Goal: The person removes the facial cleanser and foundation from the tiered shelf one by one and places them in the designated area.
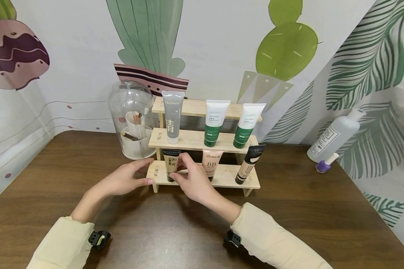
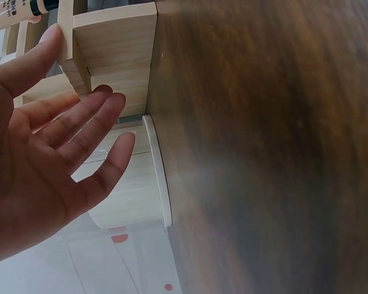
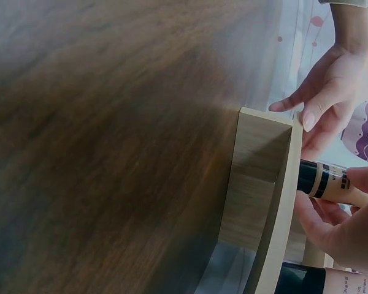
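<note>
A three-tier wooden shelf (image 1: 229,172) stands on the table. On the left of its bottom tier is a small beige squeeze tube (image 1: 171,164) with a black cap downward. My right hand (image 1: 196,181) pinches this tube between thumb and fingers; the right wrist view shows the fingers close around its lower part. At the shelf's left end, my left hand (image 1: 126,179) has loosely extended fingers, with the thumb (image 2: 49,40) right at the board's edge. Beside the right hand stand a pink BB cream tube (image 1: 212,161), partly hidden, and a tilted black-topped beige tube (image 1: 250,164).
A grey tube (image 1: 173,116) and two white-and-green tubes (image 1: 213,125) stand on the middle tier. Behind the left hand is a clear domed holder (image 1: 119,108) with brushes. To the right are a pump-type bottle (image 1: 336,134) and purple nail polish (image 1: 324,165) by the wall.
</note>
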